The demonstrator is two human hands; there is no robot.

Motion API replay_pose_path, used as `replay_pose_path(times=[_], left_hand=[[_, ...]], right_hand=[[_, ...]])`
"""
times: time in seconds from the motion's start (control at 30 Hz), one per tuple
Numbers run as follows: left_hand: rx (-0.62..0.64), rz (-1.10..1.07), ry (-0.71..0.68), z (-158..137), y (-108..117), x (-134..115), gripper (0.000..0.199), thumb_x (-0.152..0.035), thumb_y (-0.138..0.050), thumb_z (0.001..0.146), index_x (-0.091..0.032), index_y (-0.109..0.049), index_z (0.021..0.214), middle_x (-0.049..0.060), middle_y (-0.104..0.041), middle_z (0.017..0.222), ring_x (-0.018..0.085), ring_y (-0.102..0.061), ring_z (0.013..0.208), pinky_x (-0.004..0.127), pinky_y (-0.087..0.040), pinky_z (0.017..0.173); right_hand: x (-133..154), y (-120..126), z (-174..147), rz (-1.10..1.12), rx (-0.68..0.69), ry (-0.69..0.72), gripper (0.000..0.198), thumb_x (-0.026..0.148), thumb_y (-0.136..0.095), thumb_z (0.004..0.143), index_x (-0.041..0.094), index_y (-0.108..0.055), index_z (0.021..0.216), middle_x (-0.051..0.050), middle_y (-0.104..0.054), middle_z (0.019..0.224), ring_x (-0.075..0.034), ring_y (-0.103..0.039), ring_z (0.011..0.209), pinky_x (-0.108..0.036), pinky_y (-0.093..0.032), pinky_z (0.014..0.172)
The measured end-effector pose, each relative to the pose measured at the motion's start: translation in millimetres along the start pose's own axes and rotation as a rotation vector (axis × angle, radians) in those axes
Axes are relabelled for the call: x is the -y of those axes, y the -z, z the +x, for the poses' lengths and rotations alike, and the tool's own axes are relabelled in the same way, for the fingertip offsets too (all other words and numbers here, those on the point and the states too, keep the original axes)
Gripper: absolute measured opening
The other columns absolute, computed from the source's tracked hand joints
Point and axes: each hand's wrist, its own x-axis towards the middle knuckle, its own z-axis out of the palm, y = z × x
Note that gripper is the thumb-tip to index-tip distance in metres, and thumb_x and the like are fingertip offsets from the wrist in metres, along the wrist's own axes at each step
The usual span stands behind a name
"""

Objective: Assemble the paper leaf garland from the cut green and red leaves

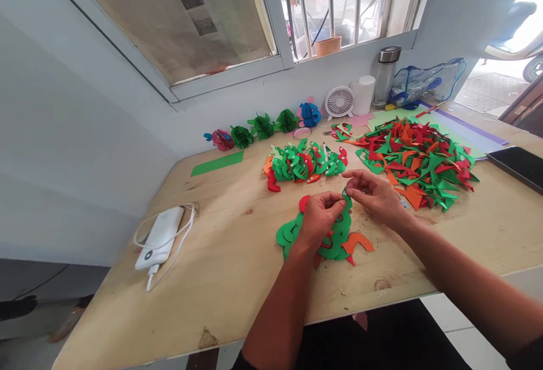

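Observation:
Both hands meet over the front middle of the wooden table, pinching a small green paper cutout (347, 202) between them. My left hand (319, 216) is closed on its left side, thumb against fingers. My right hand (375, 196) grips its upper tip with thumb and index finger. Under and around my left hand lies a pile of green paper cutouts (289, 233), with a red one (304, 203) at the top edge. An orange curved cutout (360, 241) sticks out at the right. Part of the pile is hidden by my left hand and forearm.
Behind the hands is a row of cutouts with white patches (303, 162). A large heap of red, green and orange scraps (419, 158) lies to the right, beside a phone (520, 165). Paper honeycomb figures (262, 127), a fan (339, 102) and a bottle (386, 78) line the wall. A power bank (160, 237) sits left.

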Motion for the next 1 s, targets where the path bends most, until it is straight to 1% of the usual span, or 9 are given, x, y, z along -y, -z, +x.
replay_pose_path(times=[0.13,0.23,0.33,0.47,0.6,0.73,0.87,1.0], left_hand=[[-0.019,0.035,0.047,-1,-1,-1,0.012,-0.025,-0.068,0.065,-0.014,-0.067,0.068,0.001,-0.062,0.059,0.01,-0.054,0.053,0.018,-0.04,0.047],[-0.036,0.04,0.06,-1,0,-3,0.011,-0.024,-0.069,0.064,-0.014,-0.068,0.068,0.0,-0.06,0.057,0.009,-0.052,0.051,0.018,-0.039,0.045],[-0.025,0.043,0.058,0,1,-2,0.011,-0.025,-0.067,0.066,-0.014,-0.068,0.069,0.0,-0.06,0.057,0.008,-0.051,0.049,0.017,-0.039,0.044],[-0.024,0.061,0.024,1,4,0,0.012,-0.026,-0.064,0.068,-0.014,-0.066,0.065,0.0,-0.06,0.056,0.008,-0.049,0.048,0.017,-0.038,0.044],[-0.108,0.003,-0.027,1,3,-3,0.011,-0.024,-0.065,0.067,-0.015,-0.064,0.062,-0.001,-0.059,0.057,0.007,-0.052,0.053,0.018,-0.041,0.053],[-0.155,-0.041,-0.018,-1,3,-6,0.011,-0.024,-0.065,0.067,-0.015,-0.062,0.062,-0.002,-0.058,0.057,0.007,-0.051,0.053,0.018,-0.04,0.053],[-0.145,-0.078,-0.028,-1,1,-5,0.012,-0.024,-0.067,0.065,-0.015,-0.06,0.062,-0.002,-0.058,0.058,0.007,-0.05,0.053,0.018,-0.04,0.053],[-0.115,-0.128,-0.013,1,0,-2,0.018,-0.029,-0.07,0.063,-0.014,-0.06,0.064,-0.002,-0.057,0.057,0.007,-0.05,0.053,0.019,-0.042,0.053]], right_hand=[[-1,0,1,0.065,-0.035,-0.022,0.029,0.025,-0.062,0.075,0.018,-0.06,0.102,0.002,-0.058,0.069,-0.011,-0.052,0.06,-0.025,-0.043,0.055],[-2,0,1,0.1,-0.057,-0.029,0.027,0.026,-0.062,0.075,0.019,-0.059,0.101,0.002,-0.057,0.068,-0.011,-0.052,0.06,-0.025,-0.042,0.055],[-2,1,1,0.124,-0.076,-0.034,0.026,0.028,-0.062,0.076,0.02,-0.059,0.1,0.002,-0.056,0.068,-0.012,-0.051,0.061,-0.025,-0.042,0.055],[2,2,0,0.131,-0.092,-0.05,0.026,0.031,-0.063,0.076,0.02,-0.059,0.1,0.002,-0.056,0.068,-0.012,-0.052,0.062,-0.025,-0.042,0.055],[7,4,0,0.134,-0.101,-0.076,0.028,0.034,-0.063,0.077,0.019,-0.059,0.101,-0.001,-0.06,0.074,-0.013,-0.055,0.069,-0.026,-0.044,0.06],[7,3,0,0.159,-0.083,-0.094,0.031,0.035,-0.063,0.077,0.02,-0.058,0.104,-0.002,-0.062,0.077,-0.015,-0.057,0.073,-0.027,-0.044,0.063],[3,0,-1,0.157,-0.049,-0.101,0.032,0.035,-0.062,0.078,0.02,-0.057,0.105,0.0,-0.06,0.074,-0.013,-0.053,0.067,-0.026,-0.041,0.058],[1,-2,0,0.171,-0.047,-0.128,0.034,0.031,-0.064,0.076,0.019,-0.055,0.106,0.003,-0.053,0.065,-0.011,-0.045,0.059,-0.025,-0.035,0.053]])
